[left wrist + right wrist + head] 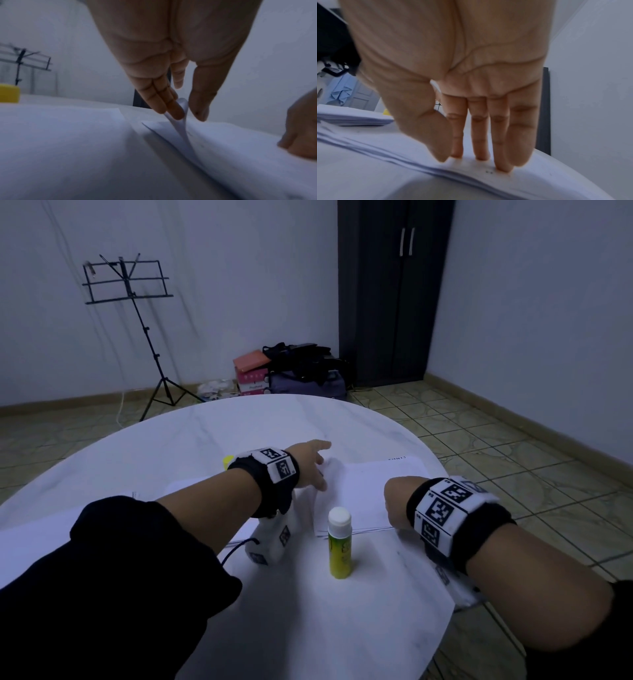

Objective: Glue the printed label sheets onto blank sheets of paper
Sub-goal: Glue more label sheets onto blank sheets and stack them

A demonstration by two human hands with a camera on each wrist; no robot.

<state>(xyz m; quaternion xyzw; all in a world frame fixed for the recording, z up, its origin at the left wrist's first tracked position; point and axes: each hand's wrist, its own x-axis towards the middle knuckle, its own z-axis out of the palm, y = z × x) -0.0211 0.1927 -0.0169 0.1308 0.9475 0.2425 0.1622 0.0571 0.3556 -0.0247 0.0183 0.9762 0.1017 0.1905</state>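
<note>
A stack of white paper sheets (363,494) lies on the round white table (239,422), faint print at its far edge. My left hand (320,474) reaches across to its left edge. In the left wrist view the left hand (187,115) pinches the raised edge of the top sheet (181,129) between thumb and fingers. My right hand (394,505) sits on the stack's near right part; its straight fingers (501,148) press down on the stack (419,166). A green glue stick (339,546) with a white cap stands upright just in front of the stack.
A second pile of paper (185,486) lies to the left under my left forearm, also visible in the wrist views (60,121) (351,117). A small yellow object (227,462) sits behind that pile. The table's edge curves close on the right. A music stand (130,282) stands beyond the table.
</note>
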